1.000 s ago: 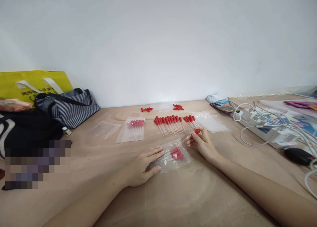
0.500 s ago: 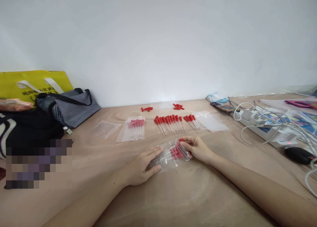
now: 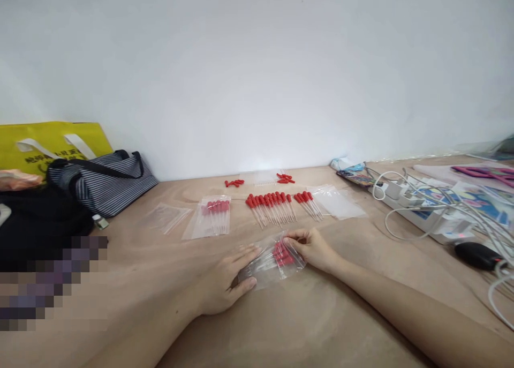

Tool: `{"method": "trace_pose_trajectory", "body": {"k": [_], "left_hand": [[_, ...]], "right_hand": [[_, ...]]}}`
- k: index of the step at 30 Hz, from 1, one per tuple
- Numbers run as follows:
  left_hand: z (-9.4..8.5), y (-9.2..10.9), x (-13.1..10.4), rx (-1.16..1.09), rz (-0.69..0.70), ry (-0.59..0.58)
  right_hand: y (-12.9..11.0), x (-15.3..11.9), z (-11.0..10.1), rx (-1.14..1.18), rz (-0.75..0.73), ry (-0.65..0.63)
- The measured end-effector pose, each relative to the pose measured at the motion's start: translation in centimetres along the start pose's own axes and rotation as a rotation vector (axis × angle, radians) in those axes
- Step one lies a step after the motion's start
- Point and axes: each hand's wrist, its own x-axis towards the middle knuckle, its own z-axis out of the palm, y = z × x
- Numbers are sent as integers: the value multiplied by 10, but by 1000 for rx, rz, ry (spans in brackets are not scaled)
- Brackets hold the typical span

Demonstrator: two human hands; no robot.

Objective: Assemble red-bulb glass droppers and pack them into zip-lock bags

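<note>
A clear plastic bag [image 3: 268, 279] lies on the table in front of me. Inside it are several glass droppers with red rubber bulbs [image 3: 282, 254], the bulbs toward the right. My left hand [image 3: 228, 277] holds the bag's left end, thumb along the lower side and fingers over the upper. At the bag's right end, my right hand [image 3: 311, 248] pinches the plastic between thumb and fingers, beside the bulbs. Beyond the hands lies a row of loose droppers [image 3: 271, 207], with a smaller group of droppers [image 3: 308, 203] to its right.
Left of the row sits another bag of droppers [image 3: 217, 215], then some flat bags [image 3: 166, 218]. More flat bags [image 3: 341, 203] lie to the right. Loose red bulbs [image 3: 234, 183] are near the wall. A striped bag [image 3: 108, 183] stands left; a cabled power strip [image 3: 425, 215] lies right.
The red bulb at my right fingertips now sits lower among the others in the bag. Both hands remain at the bag's ends. The whole view has shifted slightly.
</note>
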Motion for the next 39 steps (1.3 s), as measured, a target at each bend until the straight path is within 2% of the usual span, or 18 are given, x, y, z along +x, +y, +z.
{"method": "trace_pose_trajectory", "body": {"k": [2,6,8,12,14,17,20,24,25,28,31,35,39], "left_hand": [[-1,1,1,13,3,-7],[-3,3,2,19,9,-28],[-3,3,2,12,16,-32],[-3,2,2,11,18,-35],[-3,1,1,6,31,-30],[-1,-2,1,0,45,-23],[1,-4,1,4,46,-11],[2,-5,1,3,122,46],[2,-5,2,2,152,52],[1,-4,2,8,222,35],[0,-4,2,11,245,0],[-1,-1,3,-30,227,-12],[-2,2,3,-50,190,-8]], "right_hand": [[0,2,3,-3,3,15],[0,7,5,-96,30,175],[-1,7,3,-103,34,115],[-4,7,-3,-66,3,-93],[-4,7,-5,-78,38,-111],[-1,9,-8,-92,112,34],[2,17,-17,-202,72,229],[-4,41,-35,-679,-96,426],[-8,49,-38,-787,-100,461],[-19,73,-43,-971,36,455],[-23,91,-40,-1005,124,428],[-20,99,-33,-1025,143,397],[-26,96,-30,-1047,108,379]]}}
